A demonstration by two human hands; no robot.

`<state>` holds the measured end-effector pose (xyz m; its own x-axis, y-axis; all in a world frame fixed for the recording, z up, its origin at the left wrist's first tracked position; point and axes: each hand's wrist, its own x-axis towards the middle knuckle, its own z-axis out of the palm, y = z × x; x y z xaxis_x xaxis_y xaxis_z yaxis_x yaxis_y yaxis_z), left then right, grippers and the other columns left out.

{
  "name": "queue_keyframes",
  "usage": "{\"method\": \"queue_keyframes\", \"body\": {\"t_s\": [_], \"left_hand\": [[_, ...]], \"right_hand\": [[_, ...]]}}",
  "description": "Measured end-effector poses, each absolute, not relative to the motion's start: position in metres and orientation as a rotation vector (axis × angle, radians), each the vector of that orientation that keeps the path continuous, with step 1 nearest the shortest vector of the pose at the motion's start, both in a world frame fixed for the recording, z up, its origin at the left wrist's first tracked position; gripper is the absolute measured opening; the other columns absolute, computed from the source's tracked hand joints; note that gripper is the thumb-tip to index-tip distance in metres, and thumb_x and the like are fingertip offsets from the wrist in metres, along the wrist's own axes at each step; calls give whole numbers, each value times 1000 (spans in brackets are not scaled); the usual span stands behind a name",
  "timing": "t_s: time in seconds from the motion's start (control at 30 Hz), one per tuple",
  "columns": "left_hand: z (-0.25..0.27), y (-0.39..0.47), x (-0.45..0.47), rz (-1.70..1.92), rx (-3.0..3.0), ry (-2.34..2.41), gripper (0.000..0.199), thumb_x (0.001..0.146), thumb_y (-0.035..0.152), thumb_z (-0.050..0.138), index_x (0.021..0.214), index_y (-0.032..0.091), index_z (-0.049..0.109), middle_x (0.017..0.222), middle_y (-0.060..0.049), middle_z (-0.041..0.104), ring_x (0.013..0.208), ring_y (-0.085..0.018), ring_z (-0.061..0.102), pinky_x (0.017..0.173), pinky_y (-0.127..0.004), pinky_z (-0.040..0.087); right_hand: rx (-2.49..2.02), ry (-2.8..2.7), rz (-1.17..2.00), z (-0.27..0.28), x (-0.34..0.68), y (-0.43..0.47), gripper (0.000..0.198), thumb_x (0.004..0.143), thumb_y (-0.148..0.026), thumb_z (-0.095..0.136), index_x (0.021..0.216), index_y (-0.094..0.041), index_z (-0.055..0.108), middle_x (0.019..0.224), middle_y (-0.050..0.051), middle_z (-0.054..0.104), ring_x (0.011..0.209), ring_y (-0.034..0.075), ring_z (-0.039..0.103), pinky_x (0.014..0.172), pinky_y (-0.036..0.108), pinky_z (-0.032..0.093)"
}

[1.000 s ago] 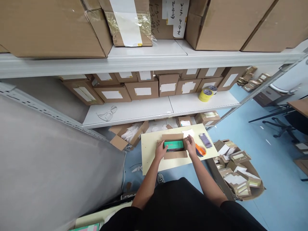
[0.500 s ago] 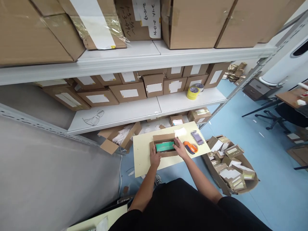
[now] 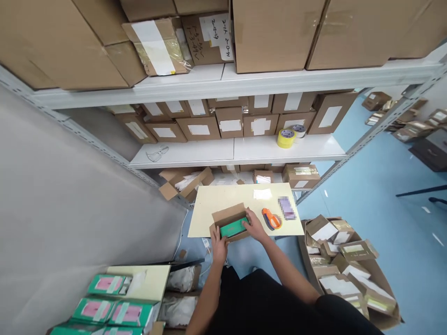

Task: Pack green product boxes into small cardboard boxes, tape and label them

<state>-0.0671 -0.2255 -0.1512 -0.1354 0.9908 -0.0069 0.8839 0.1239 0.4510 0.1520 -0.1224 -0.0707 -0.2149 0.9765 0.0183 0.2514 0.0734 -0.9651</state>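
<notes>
An open cardboard box [image 3: 228, 214] with a green box [image 3: 233, 227] lying inside it is tilted at the near edge of the cream tabletop [image 3: 206, 204]. My left hand [image 3: 219, 246] grips the cardboard box at its near left corner, its fingertips by the green box's left end. At the right end, my right hand [image 3: 254, 226] is closed on the cardboard box, with the thumb over the green box. Right of my right hand lies an orange tape dispenser [image 3: 271, 219]. Beyond it is a blurred purple object [image 3: 287, 208]. White paper [image 3: 262, 193] rests near the back edge.
Shelves [image 3: 195, 151] of labelled cartons stand ahead, with yellow tape [image 3: 286, 138] on one. A large carton [image 3: 375, 298] full of small boxes sits on the floor at right. Green-and-pink boxes [image 3: 94, 309] lie at lower left. An open carton [image 3: 186, 184] stands behind the tabletop's left end.
The cardboard box with the green box has come nearer to me and turned askew, both hands moving with it. My view has shifted, bringing the green-and-pink boxes into sight at lower left.
</notes>
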Motion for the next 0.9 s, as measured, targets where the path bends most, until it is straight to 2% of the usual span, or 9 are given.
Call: {"method": "queue_keyframes", "body": {"t_s": [0.17, 0.23, 0.37, 0.57, 0.73, 0.9], "left_hand": [[-132, -291, -40, 492, 1802, 2188, 15, 89, 17, 61, 91, 22, 75, 170, -7, 33, 160, -39, 18, 122, -62, 36], [-119, -317, -33, 468, 1804, 2224, 13, 88, 16, 64, 92, 22, 75, 170, -7, 34, 159, -39, 21, 122, -62, 36], [-100, -374, -25, 436, 1764, 2365, 10, 84, 13, 70, 87, 22, 74, 167, -10, 37, 158, -39, 25, 123, -65, 33], [-88, -477, -33, 539, 1480, 2637, 6, 84, 18, 74, 87, 23, 74, 166, -10, 39, 158, -40, 25, 121, -70, 31], [-80, -580, -43, 699, 1167, 2789, 6, 88, 20, 70, 88, 23, 75, 166, -9, 40, 159, -38, 23, 121, -68, 33], [-73, -692, -51, 828, 824, 2877, 8, 88, 20, 69, 88, 23, 77, 165, -8, 41, 157, -40, 25, 119, -66, 37]], "right_hand": [[-1265, -1655, 1348, -69, 168, -151, 64, 87, -31, 60, 150, -30, 52, 153, 11, 53, 117, 27, 67, 96, 46, 60], [-1230, -1718, 1388, -65, 166, -158, 62, 86, -32, 60, 147, -27, 55, 156, 11, 50, 119, 28, 66, 95, 46, 61], [-1102, -1880, 1417, -55, 140, -177, 58, 86, -31, 59, 144, -27, 59, 159, 11, 47, 136, 31, 55, 101, 48, 58], [-767, -2141, 1439, -41, 66, -236, 53, 87, -32, 60, 140, -28, 63, 159, 10, 47, 139, 32, 54, 112, 52, 50], [-511, -2342, 1457, -29, -9, -334, 49, 87, -33, 60, 136, -27, 65, 158, 11, 50, 144, 33, 49, 116, 56, 45], [-202, -2478, 1445, -23, -73, -452, 50, 87, -30, 61, 137, -26, 64, 155, 10, 53, 146, 30, 47, 123, 52, 37]]}}
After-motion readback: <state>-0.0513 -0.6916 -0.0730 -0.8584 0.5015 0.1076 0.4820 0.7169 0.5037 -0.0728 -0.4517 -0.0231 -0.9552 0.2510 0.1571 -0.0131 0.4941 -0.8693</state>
